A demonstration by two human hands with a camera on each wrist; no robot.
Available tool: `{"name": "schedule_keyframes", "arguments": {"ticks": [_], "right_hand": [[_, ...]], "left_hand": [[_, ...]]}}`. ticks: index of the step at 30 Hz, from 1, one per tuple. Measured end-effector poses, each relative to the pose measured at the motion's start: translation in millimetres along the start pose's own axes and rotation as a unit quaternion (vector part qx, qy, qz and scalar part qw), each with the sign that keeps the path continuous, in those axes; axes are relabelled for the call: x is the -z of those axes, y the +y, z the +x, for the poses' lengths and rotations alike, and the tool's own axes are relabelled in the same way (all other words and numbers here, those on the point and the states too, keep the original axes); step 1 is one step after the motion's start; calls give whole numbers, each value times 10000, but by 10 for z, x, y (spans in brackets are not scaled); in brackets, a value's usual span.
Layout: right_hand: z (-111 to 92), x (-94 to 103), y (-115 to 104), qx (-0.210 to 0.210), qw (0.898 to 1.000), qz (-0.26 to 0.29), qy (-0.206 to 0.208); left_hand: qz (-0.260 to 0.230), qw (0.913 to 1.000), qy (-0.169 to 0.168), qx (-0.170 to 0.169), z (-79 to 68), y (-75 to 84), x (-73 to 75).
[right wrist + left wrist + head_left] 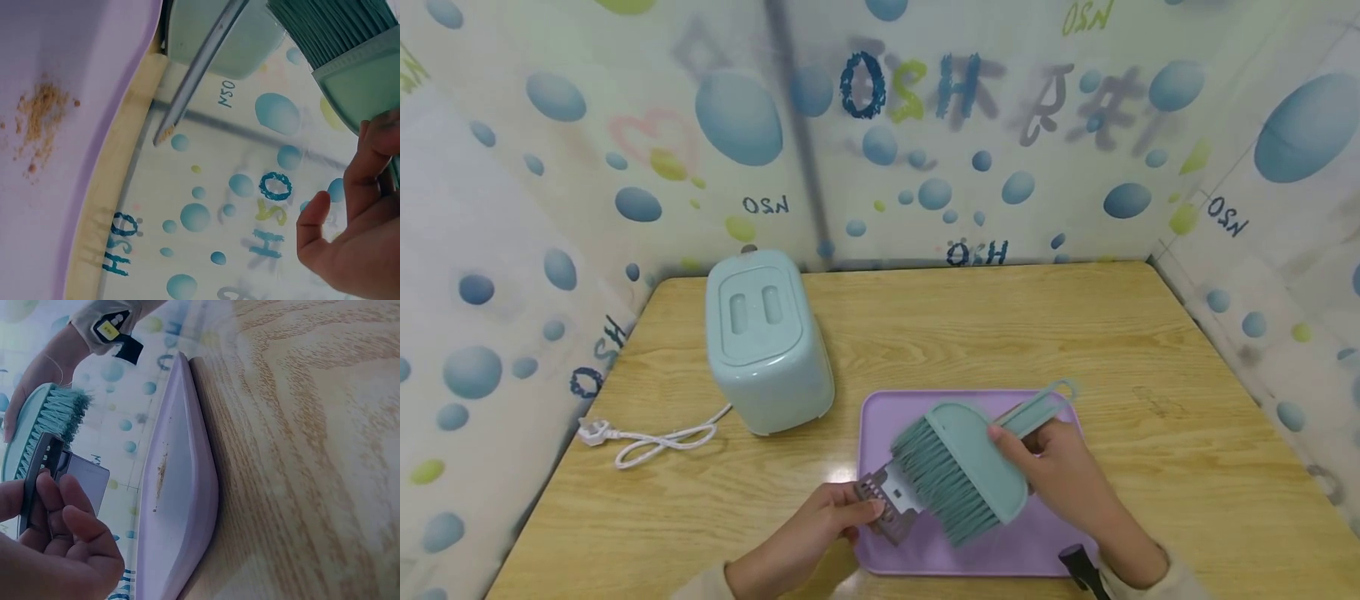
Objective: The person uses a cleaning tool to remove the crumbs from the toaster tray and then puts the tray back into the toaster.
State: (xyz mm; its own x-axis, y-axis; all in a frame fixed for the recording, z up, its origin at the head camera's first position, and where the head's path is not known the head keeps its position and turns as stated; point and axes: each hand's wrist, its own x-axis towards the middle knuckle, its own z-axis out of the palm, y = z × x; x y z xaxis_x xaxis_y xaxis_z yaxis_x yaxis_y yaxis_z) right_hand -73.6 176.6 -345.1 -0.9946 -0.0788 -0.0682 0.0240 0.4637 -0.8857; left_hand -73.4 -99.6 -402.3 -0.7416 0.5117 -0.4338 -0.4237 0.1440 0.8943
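Observation:
My left hand [827, 518] pinches the end of a small grey toaster crumb tray [901, 490], thumb on top, over the left edge of the purple tray [876, 417]. In the right wrist view the crumb tray appears nearly edge-on, with tan crumbs [165, 132] at one end. A mint-green hand brush [973, 454] is in my right hand [1067, 475], gripped near where handle meets head. Its green bristles [936, 479] point left and overlap the crumb tray in the head view. Below, a small heap of brown crumbs [42, 115] lies on the purple tray.
A pale blue toaster [775, 367] with a lid on stands at the left of the wooden table [985, 325]. Its white cord [662, 442] lies looped, ending in a plug [595, 431]. Bubble-printed cloth [880, 192] encloses the back and sides.

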Motion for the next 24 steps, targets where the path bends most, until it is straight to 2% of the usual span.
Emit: {"name": "schedule_keyframes", "arguments": {"ticks": [5,10,16,24], "right_hand": [[11,-47,52,40,9989,16,-456],[36,-63,88,147,9975,72,-682],[42,-84,97,137,9981,57,-597],[38,-95,83,-36,9994,-296,-152]], "left_hand": [[-18,10000,26,-82,7,-19,2],[-5,9999,12,-100,-1,-31,6],[8,10000,-10,-17,-23,-20,4],[-15,10000,-65,-32,-23,-24,8]]}}
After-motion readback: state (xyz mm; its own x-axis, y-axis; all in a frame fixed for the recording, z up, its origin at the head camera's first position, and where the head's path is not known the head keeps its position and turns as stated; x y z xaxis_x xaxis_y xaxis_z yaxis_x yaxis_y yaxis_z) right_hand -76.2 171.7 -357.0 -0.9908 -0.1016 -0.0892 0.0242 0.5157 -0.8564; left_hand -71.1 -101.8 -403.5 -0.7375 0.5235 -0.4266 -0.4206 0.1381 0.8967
